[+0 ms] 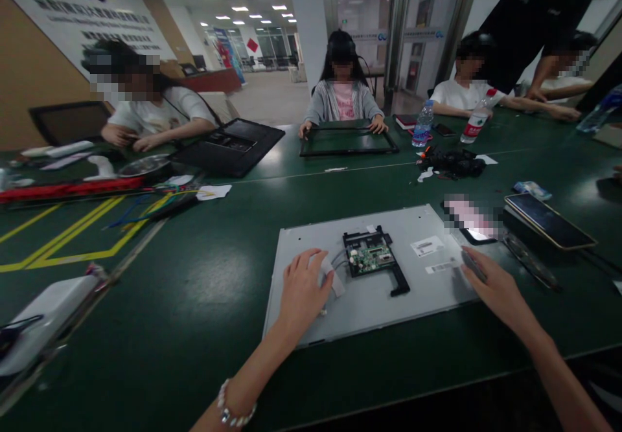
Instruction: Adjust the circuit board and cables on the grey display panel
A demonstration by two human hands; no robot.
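A flat grey metal display panel (301, 318) lies on the green table in front of me. Mounted near its middle are a green circuit board (372, 258) and a black plastic bracket (401, 280). My left hand (306, 286) rests over the panel's left part, fingers bent and thumb apart. Beside that thumb is a white piece (336, 283), with thin grey cables (340, 260) running towards the board. At the panel's right edge, my right hand (495, 286) is closed around a small dark grey object (473, 265) that I cannot identify. Two white labels (427, 245) are close by.
Phones (549, 220) and glasses (529, 260) lie at the right. Across the table, a person holds a black frame (350, 153); another sits by a black panel (233, 147). Bottles (422, 124) stand behind a dark heap (451, 162). A white device (48, 315) is at left.
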